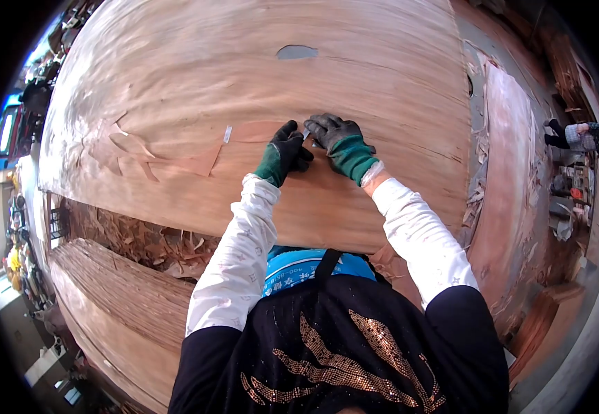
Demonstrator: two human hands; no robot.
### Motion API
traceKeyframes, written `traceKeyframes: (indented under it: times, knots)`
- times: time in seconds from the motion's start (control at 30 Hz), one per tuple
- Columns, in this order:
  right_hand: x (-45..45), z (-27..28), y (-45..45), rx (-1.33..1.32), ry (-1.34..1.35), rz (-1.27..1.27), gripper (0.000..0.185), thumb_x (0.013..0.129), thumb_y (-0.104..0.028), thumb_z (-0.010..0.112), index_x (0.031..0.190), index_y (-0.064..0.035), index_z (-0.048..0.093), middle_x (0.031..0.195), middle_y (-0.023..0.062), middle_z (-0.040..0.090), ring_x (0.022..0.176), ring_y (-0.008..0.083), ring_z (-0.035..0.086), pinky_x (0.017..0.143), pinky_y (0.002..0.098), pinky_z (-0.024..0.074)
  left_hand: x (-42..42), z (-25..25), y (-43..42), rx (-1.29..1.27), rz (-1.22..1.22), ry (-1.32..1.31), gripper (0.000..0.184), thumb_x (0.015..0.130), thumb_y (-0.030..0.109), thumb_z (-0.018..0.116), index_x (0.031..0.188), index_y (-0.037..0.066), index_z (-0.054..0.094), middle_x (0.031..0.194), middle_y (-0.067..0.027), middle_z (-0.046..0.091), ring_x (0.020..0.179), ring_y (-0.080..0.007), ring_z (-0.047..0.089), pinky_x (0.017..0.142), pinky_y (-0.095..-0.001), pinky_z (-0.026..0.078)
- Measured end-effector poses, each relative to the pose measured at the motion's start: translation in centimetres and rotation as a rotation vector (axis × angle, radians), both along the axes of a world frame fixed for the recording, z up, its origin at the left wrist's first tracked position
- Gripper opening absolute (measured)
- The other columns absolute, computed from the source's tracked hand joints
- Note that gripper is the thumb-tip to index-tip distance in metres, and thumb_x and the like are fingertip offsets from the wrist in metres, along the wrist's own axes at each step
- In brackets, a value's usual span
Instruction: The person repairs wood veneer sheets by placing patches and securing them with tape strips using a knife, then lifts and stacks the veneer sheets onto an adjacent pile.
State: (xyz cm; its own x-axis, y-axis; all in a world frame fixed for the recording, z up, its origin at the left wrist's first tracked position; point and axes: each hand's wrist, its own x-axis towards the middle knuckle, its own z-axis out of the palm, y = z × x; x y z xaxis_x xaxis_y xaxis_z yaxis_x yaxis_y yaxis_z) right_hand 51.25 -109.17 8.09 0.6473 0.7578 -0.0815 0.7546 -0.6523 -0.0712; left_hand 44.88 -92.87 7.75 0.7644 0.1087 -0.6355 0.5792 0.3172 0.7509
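A wide sheet of wood veneer (389, 90) lies before me, with a reddish veneer patch (254, 132) along its middle. My left hand (284, 154), in a black and green glove, rests at the patch's right end, its fingers curled; whatever they hold is hidden. Close beside it, my right hand (343, 143), gloved alike, has bent fingers over the sheet. A small pale piece of tape (305, 135) shows between the hands, at the right fingertips. Another short white tape piece (227, 134) is stuck across the patch to the left.
The sheet has an oval hole (297, 52) and torn flaps (132, 145) at left. A veneer stack (123, 297) stands at lower left, near loose scraps (140, 231). Long veneer pieces (503, 165) lie at right. Another person (586, 136) is at far right.
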Motion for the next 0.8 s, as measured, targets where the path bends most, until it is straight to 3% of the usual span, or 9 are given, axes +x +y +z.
traceKeyframes:
  times: [0.13, 0.27, 0.33, 0.4, 0.47, 0.53, 0.57, 0.63, 0.8]
  knots:
    - [-0.3, -3.1, 0.8, 0.131, -0.024, -0.002, 0.045, 0.086, -0.039, 0.059, 0.126, -0.0197, 0.056, 0.136, 0.0057, 0.052, 0.127, 0.0238, 0.048, 0.088, 0.0424, 0.0485, -0.3, -2.2, 0.8, -0.052, -0.014, -0.11, 0.065, 0.096, 0.019, 0.057, 0.15, 0.01, 0.023, 0.076, -0.0127, 0.066, 0.054, -0.0213, 0.062, 0.046, -0.0322, 0.05]
    - [-1.1, -4.6, 1.8, 0.106, -0.232, -0.065, 0.035, 0.09, -0.035, 0.053, 0.12, -0.018, 0.059, 0.124, 0.011, 0.057, 0.117, 0.0267, 0.053, 0.082, 0.0435, 0.0491, 0.1, -3.9, 3.0, -0.16, -0.176, -0.204, 0.068, 0.095, 0.014, 0.056, 0.152, 0.011, 0.019, 0.08, -0.013, 0.065, 0.057, -0.0188, 0.06, 0.048, -0.0286, 0.048]
    - [-1.1, -0.3, 0.5, 0.034, -0.052, 0.11, 0.031, 0.09, -0.03, 0.052, 0.119, -0.0188, 0.06, 0.126, 0.0107, 0.057, 0.118, 0.0286, 0.052, 0.081, 0.0442, 0.0489, -1.4, 0.9, 2.0, -0.095, -0.106, -0.159, 0.064, 0.097, 0.015, 0.054, 0.151, 0.011, 0.021, 0.079, -0.0131, 0.065, 0.058, -0.0189, 0.06, 0.052, -0.028, 0.049]
    - [-1.4, -0.3, 1.5, -0.133, 0.067, 0.084, 0.038, 0.095, -0.043, 0.046, 0.131, -0.0323, 0.056, 0.146, 0.0128, 0.042, 0.126, 0.0317, 0.047, 0.1, 0.0528, 0.039, -2.2, 2.9, 3.2, 0.004, -0.158, -0.189, 0.06, 0.098, 0.019, 0.054, 0.151, 0.013, 0.025, 0.081, -0.0135, 0.065, 0.06, -0.0186, 0.061, 0.053, -0.0279, 0.05]
    - [-4.4, 6.7, -0.4, 0.005, 0.288, -0.124, 0.036, 0.095, -0.031, 0.053, 0.13, -0.0256, 0.056, 0.139, 0.0147, 0.047, 0.115, 0.0345, 0.056, 0.091, 0.0522, 0.0474, -3.6, 3.7, 5.2, 0.003, -0.108, -0.237, 0.056, 0.098, 0.021, 0.055, 0.148, 0.011, 0.032, 0.082, -0.0132, 0.065, 0.061, -0.0184, 0.062, 0.054, -0.028, 0.052]
    - [-5.0, 3.8, -1.6, 0.176, 0.572, -0.246, 0.039, 0.092, -0.022, 0.057, 0.131, -0.0196, 0.054, 0.129, 0.0166, 0.054, 0.112, 0.0377, 0.057, 0.09, 0.0463, 0.0492, -5.6, 3.6, 8.4, 0.035, -0.066, -0.281, 0.05, 0.098, 0.021, 0.055, 0.144, 0.009, 0.04, 0.085, -0.0129, 0.066, 0.061, -0.018, 0.062, 0.056, -0.0284, 0.053]
    - [-5.9, 4.0, -3.8, 0.409, 0.572, -0.261, 0.038, 0.088, -0.017, 0.06, 0.124, -0.0116, 0.054, 0.113, 0.0204, 0.059, 0.109, 0.0397, 0.059, 0.091, 0.0459, 0.0494, -6.6, 3.8, 9.9, 0.117, -0.041, -0.257, 0.048, 0.097, 0.021, 0.056, 0.141, 0.008, 0.043, 0.086, -0.0127, 0.067, 0.061, -0.0179, 0.063, 0.057, -0.0286, 0.054]
    - [-6.1, 4.1, -5.6, 0.341, 0.653, -0.397, 0.042, 0.088, -0.018, 0.06, 0.128, -0.0106, 0.052, 0.113, 0.0214, 0.06, 0.11, 0.039, 0.059, 0.092, 0.0433, 0.0498, -8.4, 4.0, 12.4, 0.289, 0.009, -0.261, 0.044, 0.095, 0.021, 0.057, 0.136, 0.007, 0.049, 0.091, -0.0128, 0.069, 0.062, -0.0177, 0.064, 0.06, -0.0288, 0.055]
    - [-5.6, 2.1, -6.4, 0.3, 0.652, -0.519, 0.054, 0.088, -0.02, 0.061, 0.138, -0.0113, 0.044, 0.125, 0.0217, 0.056, 0.11, 0.0377, 0.059, 0.091, 0.0428, 0.0503, -11.2, 6.0, 14.7, 0.304, 0.157, -0.211, 0.045, 0.094, 0.023, 0.059, 0.135, 0.007, 0.049, 0.098, -0.0131, 0.069, 0.08, -0.0194, 0.067, 0.066, -0.0292, 0.056]
